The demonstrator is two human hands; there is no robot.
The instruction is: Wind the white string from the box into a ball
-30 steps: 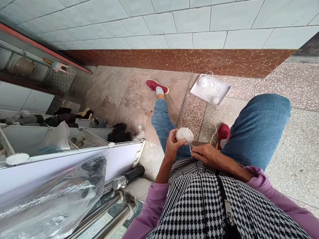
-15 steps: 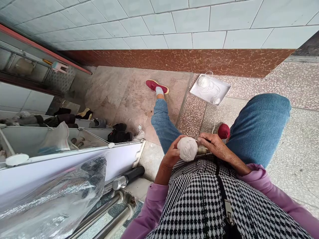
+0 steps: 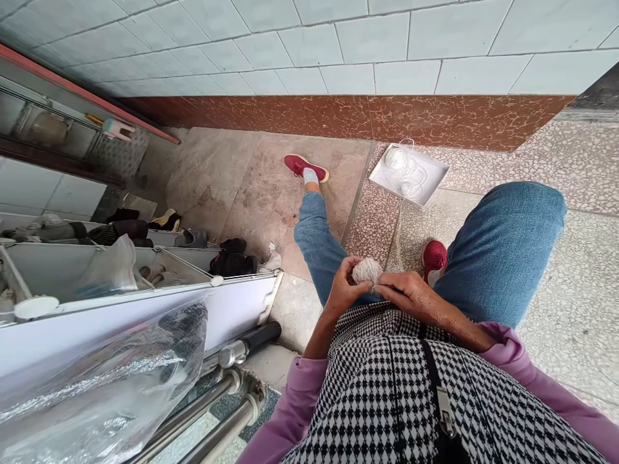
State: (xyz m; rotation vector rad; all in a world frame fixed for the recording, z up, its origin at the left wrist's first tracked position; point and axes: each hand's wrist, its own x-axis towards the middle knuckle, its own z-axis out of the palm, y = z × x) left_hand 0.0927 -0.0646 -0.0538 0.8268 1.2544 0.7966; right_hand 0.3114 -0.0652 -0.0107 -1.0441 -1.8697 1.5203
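- Ball of white yarn (image 3: 367, 273): held up in front of my lap, between my two hands, clear of the floor.
- My left hand (image 3: 344, 287): curled around the ball's left side, fingers behind, thumb on the near side; a firm grip.
- My right hand (image 3: 409, 293): fingertips drawn together at the ball's lower right edge, touching it. Cannot tell whether the thread is pinched there.
- Strand of yarn (image 3: 399, 241): slack and pale, running from the tray toward my right hand; its last stretch is hard to follow.
- White tray (image 3: 438, 171): shallow, on the speckled floor, near the foot of the wall. Inside, a large coil of yarn (image 3: 396, 160) and a smaller bundle (image 3: 407, 188), loose loops between.
- My feet: red shoes, the left one (image 3: 302, 167) stretched well forward, the right one (image 3: 434, 256) tucked near my bent knee.
- Clothing: blue jeans (image 3: 507, 251), checked garment (image 3: 367, 393), purple sleeves (image 3: 304, 393).
- Off to my left: white shoe rack (image 3: 242, 309) with shoes and bags, clear plastic (image 3: 120, 380) over its near side, metal bars (image 3: 213, 393) beside it.
- Ahead: pale tiled wall (image 3: 309, 48), brown band (image 3: 290, 116) along its base.
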